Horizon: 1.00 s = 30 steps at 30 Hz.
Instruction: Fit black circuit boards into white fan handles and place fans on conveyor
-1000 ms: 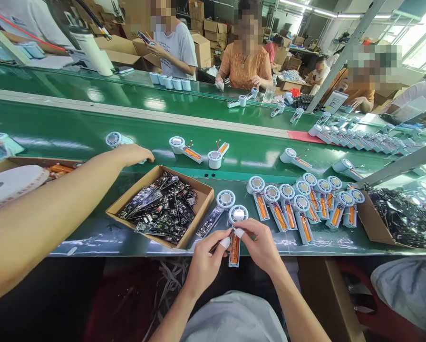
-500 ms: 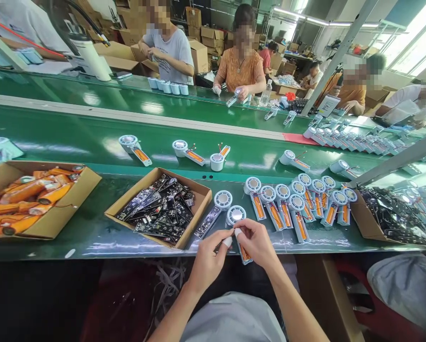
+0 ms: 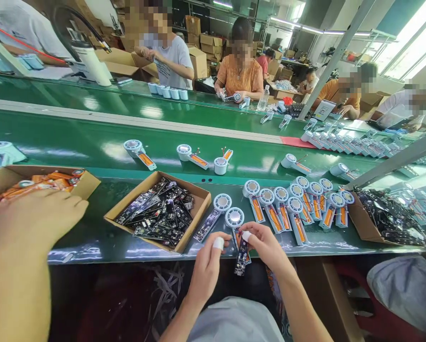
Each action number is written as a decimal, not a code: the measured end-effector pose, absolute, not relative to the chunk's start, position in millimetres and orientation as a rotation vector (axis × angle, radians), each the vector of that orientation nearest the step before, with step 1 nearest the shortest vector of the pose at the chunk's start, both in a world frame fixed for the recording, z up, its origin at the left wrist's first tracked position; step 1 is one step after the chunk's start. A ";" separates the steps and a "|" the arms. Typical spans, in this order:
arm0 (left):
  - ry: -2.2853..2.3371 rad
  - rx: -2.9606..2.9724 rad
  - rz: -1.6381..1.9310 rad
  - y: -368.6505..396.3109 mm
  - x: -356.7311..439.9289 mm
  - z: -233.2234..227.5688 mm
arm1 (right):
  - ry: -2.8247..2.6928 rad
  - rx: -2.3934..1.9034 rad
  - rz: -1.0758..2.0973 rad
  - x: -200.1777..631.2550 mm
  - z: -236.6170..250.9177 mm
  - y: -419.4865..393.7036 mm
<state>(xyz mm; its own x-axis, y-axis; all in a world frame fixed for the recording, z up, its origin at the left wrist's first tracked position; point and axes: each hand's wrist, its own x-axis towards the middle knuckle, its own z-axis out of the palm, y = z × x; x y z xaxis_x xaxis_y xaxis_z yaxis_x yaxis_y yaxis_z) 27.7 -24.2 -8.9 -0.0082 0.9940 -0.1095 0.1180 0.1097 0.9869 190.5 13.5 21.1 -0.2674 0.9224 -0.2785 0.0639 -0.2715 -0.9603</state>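
My right hand (image 3: 265, 247) pinches the top end of a narrow black circuit board (image 3: 240, 260) between thumb and fingers, and the board hangs down at the bench edge. Partly behind it lies a light-blue fan unit (image 3: 234, 217) with a round head and an orange-filled handle. My left hand (image 3: 208, 261) is just left of the board, fingers apart and nothing visible in them. White covers are on both my thumbs. Left of that unit, another fan unit (image 3: 222, 203) has a black board along its handle.
A carton of black circuit boards (image 3: 195, 231) stands left of my hands, another board carton (image 3: 368, 221) at right. Several fan units (image 3: 295, 205) lie between. A co-worker's arm (image 3: 27, 237) reaches over the orange battery carton (image 3: 91, 183). Units sit on the green belt (image 3: 163, 128).
My hands have parted, and the circuit board now hangs visibly from my right hand. A co-worker's arm has come in from the left over the battery carton.
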 end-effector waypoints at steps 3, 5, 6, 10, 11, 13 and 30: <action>1.217 1.097 0.989 -8.0 31.3 -14.8 | -1.252 -1.169 1.731 194.3 22.9 14.7; 1.019 1.045 0.899 0.9 33.1 -11.1 | -1.312 -1.076 1.755 196.1 25.9 13.2; 0.924 1.014 0.851 3.5 33.5 -7.7 | -1.350 -1.038 1.763 197.3 28.3 12.2; 0.801 0.930 0.786 1.8 33.3 4.4 | -1.607 -1.036 1.612 205.6 41.1 8.4; 0.845 0.939 0.816 0.2 33.8 5.2 | -1.684 -1.073 1.527 207.9 43.8 7.5; 0.966 0.995 0.898 -2.4 36.5 3.8 | -1.804 -1.135 1.366 210.7 46.5 5.4; 1.190 1.091 1.094 5.0 46.5 3.9 | -1.412 -1.257 1.183 199.2 26.6 2.8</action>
